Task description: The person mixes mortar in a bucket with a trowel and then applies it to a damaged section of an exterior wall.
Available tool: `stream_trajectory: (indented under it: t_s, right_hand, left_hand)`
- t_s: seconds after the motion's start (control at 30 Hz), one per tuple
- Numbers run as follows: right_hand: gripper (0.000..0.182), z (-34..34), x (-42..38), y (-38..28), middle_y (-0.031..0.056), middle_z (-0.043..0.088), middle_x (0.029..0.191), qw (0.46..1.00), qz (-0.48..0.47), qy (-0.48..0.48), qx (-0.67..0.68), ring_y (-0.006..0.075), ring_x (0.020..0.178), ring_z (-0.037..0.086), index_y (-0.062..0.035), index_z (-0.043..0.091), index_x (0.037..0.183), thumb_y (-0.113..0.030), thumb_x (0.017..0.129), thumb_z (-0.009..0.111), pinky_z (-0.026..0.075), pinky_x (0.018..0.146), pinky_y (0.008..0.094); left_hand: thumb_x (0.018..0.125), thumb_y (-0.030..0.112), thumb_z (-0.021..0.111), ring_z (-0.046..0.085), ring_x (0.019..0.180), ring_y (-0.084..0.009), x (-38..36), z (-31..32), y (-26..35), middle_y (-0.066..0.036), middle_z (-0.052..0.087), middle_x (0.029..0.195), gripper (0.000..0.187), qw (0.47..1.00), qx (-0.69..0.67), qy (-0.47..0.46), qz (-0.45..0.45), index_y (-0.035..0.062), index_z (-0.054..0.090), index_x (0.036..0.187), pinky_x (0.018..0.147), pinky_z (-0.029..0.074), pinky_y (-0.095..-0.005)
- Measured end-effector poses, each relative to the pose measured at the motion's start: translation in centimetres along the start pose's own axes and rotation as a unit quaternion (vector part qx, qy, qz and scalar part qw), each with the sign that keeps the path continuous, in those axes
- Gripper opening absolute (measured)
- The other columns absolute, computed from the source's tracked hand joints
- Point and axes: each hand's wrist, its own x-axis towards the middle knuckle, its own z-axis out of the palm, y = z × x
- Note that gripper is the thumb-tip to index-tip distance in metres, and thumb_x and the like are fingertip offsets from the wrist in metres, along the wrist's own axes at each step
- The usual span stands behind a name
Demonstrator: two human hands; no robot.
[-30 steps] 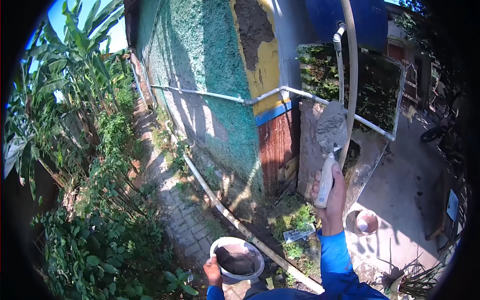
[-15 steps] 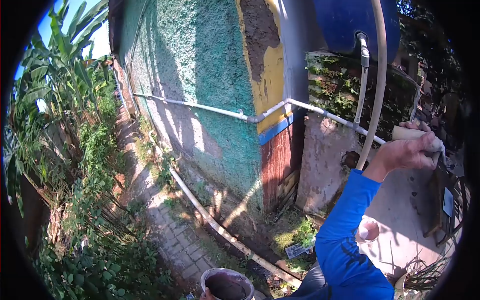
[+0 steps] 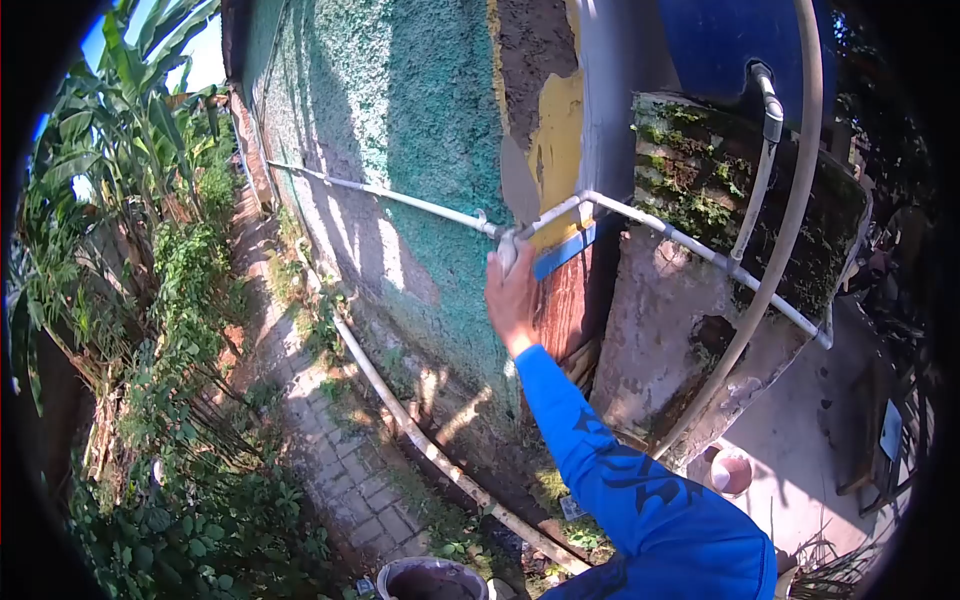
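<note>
My right hand, in a blue sleeve, is raised to the house corner. It is closed on a flat-bladed scraper, with a pale grey part showing at the fingers. The grey blade points up and lies over the wall, below a rough brown patch bordered by peeling yellow paint. Beside the hand, a white pipe runs across the wall. The bucket, its inside stained dark, shows at the bottom edge. My left hand is out of view.
A textured green wall extends left. A thick hose hangs in front of a mossy block under a blue tank. A long pipe lies beside the brick path. A small pink pot stands lower right.
My right hand has swung left from the far right to the wall corner, with the scraper in it. My left fingers at the bucket have left the view.
</note>
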Motion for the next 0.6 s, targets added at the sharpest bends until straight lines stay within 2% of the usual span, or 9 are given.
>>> stream_trajectory:
  t_s: [0.17,0.23,0.3,0.37,0.4,0.43,0.5,0.57,0.6]
  right_hand:
    - [0.040,-12.8,-28.7,5.1,0.0286,0.063,0.096,0.915,0.267,-0.295,-0.061,0.0456,0.089,0.066,-0.0066,0.040,0.121,-0.028,0.095,0.060,0.050,0.075,0.0496]
    - [0.042,-17.5,-33.9,7.5,0.0270,0.064,0.099,0.907,0.218,-0.355,-0.058,0.0428,0.090,0.067,-0.0067,0.041,0.122,-0.030,0.094,0.062,0.051,0.077,0.0471]
    - [0.045,-21.3,-35.4,8.0,0.0241,0.066,0.103,0.854,0.302,-0.412,-0.100,0.0290,0.080,0.069,-0.0078,0.042,0.123,-0.029,0.092,0.067,0.053,0.069,0.0417]
    - [0.038,-23.7,-35.7,8.3,0.0120,0.064,0.088,0.847,0.358,-0.390,-0.038,0.0135,0.062,0.062,-0.0078,0.043,0.120,-0.014,0.091,0.067,0.049,0.050,0.0303]
    - [0.042,-24.5,-34.4,7.1,0.0170,0.065,0.093,0.788,0.491,-0.369,0.041,0.0232,0.073,0.066,-0.0056,0.043,0.121,-0.020,0.090,0.068,0.053,0.066,0.0372]
    - [0.039,-25.1,-33.5,6.6,0.0136,0.066,0.093,0.784,0.497,-0.368,0.059,0.0180,0.073,0.065,-0.0045,0.045,0.122,-0.016,0.091,0.066,0.053,0.065,0.0338]
    - [0.039,-26.7,-31.9,6.5,0.0131,0.066,0.097,0.842,0.332,-0.423,-0.038,0.0168,0.074,0.064,-0.0060,0.050,0.127,-0.025,0.095,0.061,0.053,0.065,0.0336]
    - [0.044,-27.4,-29.6,6.0,0.0212,0.067,0.110,0.785,0.333,-0.511,-0.105,0.0366,0.094,0.068,-0.0074,0.052,0.129,-0.035,0.096,0.057,0.052,0.080,0.0429]
    - [0.037,-27.9,-30.1,7.4,0.0190,0.067,0.103,0.776,0.287,-0.542,-0.147,0.0336,0.090,0.066,-0.0080,0.054,0.123,-0.034,0.097,0.057,0.050,0.082,0.0402]
  left_hand:
    - [0.092,0.041,0.065,0.058,0.074,-0.0236,2.3,5.6,-1.3,-0.012,0.067,0.081,0.048,0.998,0.035,-0.048,-0.026,-0.0068,0.067,0.090,0.072,0.048,-0.0412]
    - [0.090,0.040,0.068,0.055,0.068,-0.0207,3.2,7.0,-1.9,-0.008,0.065,0.073,0.047,0.995,0.063,-0.069,-0.034,-0.0063,0.067,0.082,0.068,0.048,-0.0408]
    - [0.092,0.038,0.065,0.052,0.067,-0.0157,2.2,8.3,0.8,-0.005,0.062,0.070,0.045,0.980,-0.117,-0.163,0.004,-0.0058,0.066,0.081,0.065,0.046,-0.0382]
    - [0.093,0.036,0.065,0.058,0.078,-0.0167,1.7,9.1,3.9,-0.009,0.067,0.090,0.046,0.973,-0.065,-0.222,-0.016,-0.0097,0.066,0.098,0.072,0.049,-0.0332]
    - [0.094,0.035,0.063,0.056,0.075,-0.0153,1.7,10.5,4.9,-0.010,0.066,0.086,0.047,0.973,-0.092,-0.211,-0.011,-0.0114,0.064,0.093,0.069,0.047,-0.0357]
    - [0.094,0.036,0.063,0.058,0.078,-0.0169,2.0,11.4,6.1,-0.012,0.067,0.092,0.048,0.971,-0.064,-0.230,-0.015,-0.0124,0.062,0.099,0.072,0.048,-0.0345]
    - [0.095,0.037,0.063,0.056,0.075,-0.0141,1.1,12.2,9.9,-0.007,0.064,0.086,0.046,0.955,-0.101,-0.278,-0.020,-0.0093,0.064,0.097,0.069,0.047,-0.0319]
    - [0.095,0.037,0.063,0.046,0.068,-0.0109,2.7,14.1,9.5,-0.001,0.056,0.076,0.041,0.947,-0.088,-0.308,0.021,-0.0031,0.062,0.085,0.061,0.040,-0.0308]
    - [0.095,0.037,0.063,0.042,0.065,-0.0095,1.7,14.6,12.0,0.001,0.053,0.073,0.041,0.946,-0.118,-0.299,0.034,-0.0006,0.060,0.080,0.057,0.036,-0.0306]
